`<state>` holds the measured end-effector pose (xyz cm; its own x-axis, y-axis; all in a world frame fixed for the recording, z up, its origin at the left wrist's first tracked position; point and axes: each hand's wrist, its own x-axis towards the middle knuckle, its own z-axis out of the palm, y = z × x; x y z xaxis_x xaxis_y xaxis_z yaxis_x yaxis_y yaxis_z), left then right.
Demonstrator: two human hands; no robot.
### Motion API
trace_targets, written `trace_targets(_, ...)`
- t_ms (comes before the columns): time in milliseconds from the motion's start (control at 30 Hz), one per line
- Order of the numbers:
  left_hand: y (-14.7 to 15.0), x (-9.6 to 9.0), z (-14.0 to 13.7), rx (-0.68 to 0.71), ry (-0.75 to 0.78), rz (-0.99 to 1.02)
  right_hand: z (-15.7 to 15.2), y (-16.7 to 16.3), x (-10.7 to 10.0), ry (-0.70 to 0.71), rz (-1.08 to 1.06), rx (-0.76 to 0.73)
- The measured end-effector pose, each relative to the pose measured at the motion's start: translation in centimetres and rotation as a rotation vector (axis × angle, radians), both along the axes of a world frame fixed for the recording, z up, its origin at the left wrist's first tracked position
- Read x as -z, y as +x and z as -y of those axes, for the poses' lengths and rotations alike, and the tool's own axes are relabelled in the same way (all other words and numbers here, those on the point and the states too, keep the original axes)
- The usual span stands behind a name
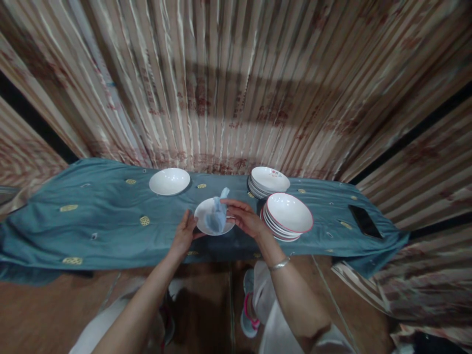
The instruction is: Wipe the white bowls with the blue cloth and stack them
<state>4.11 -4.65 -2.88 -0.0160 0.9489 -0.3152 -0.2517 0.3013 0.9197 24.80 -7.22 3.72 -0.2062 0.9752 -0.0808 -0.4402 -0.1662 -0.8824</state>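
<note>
Near the front middle of the table, a white plate [201,221] is gripped at its left rim by my left hand [185,230], thumb over the edge and fingers beneath. My right hand [246,216] pinches a light blue cloth [218,216] that lies against the inside of that plate. Part of the plate is hidden under the cloth and my right fingers. Just right of my right hand stands a stack of red-rimmed white bowls [289,212]. Behind it is a stack of white plates [271,179] with a small floral print. A single white plate [169,181] rests to the back left.
A teal tablecloth [106,216] with yellow motifs covers the long narrow table. At the right end lies a black phone [365,221]. A pleated patterned curtain [221,88] hangs close behind the table, and dark poles [413,137] slant at both sides.
</note>
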Motion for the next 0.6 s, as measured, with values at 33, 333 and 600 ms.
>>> trace_targets(33,-0.1,0.0,-0.1,-0.006,0.042,-0.057,-0.1,0.0,0.0,0.004,-0.012,0.018)
trace_targets(333,0.6,-3.2,1.1,0.089,0.654,-0.433,-0.8,-0.9,0.5,0.064,0.007,0.140)
trace_targets(600,2.2,-3.8,0.6,0.049,0.276,-0.047,-1.3,-1.7,1.4,0.189,0.357,0.130)
